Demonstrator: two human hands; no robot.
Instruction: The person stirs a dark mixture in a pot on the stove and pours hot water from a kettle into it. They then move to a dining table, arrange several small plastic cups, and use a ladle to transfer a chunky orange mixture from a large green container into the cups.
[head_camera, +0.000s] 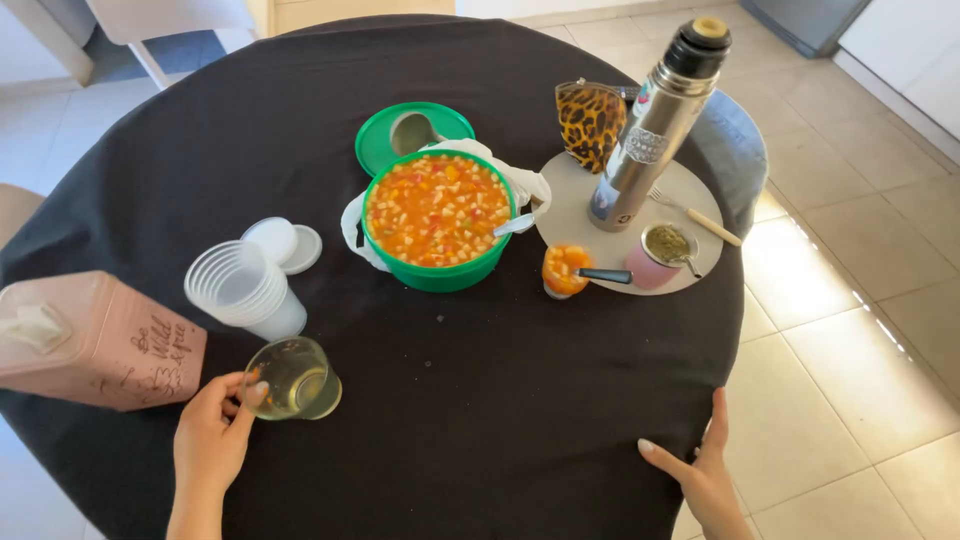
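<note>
View from above a round worktop (480, 400) covered in a black cloth. Nearest, at the lower left, the left hand (212, 435) has its grip closed on a clear glass (294, 379) holding a little pale yellow liquid; the glass lies tilted on the cloth, thumb and fingers touching its rim and side. At the lower right, the right hand (705, 468) rests flat on the worktop's edge, fingers spread apart, holding nothing.

Left of the glass sits a pink carton-shaped container (95, 340). Just beyond the glass lies a stack of clear plastic cups (242, 289) on its side, with two white lids (282, 244) beside it.

In the middle stands a green bowl (438, 220) full of orange stew with pale cubes, a spoon handle (514, 224) leaning on its rim and a white cloth (525, 180) beneath it. Its green lid (412, 133) lies behind.

To the right, a round grey tray (565, 215) carries a small cup of orange pieces (564, 270), a pink cup of green herb (660, 253), a tall steel flask (660, 120), and a fork (700, 217). A leopard-print pouch (590, 122) sits at the far edge.
</note>
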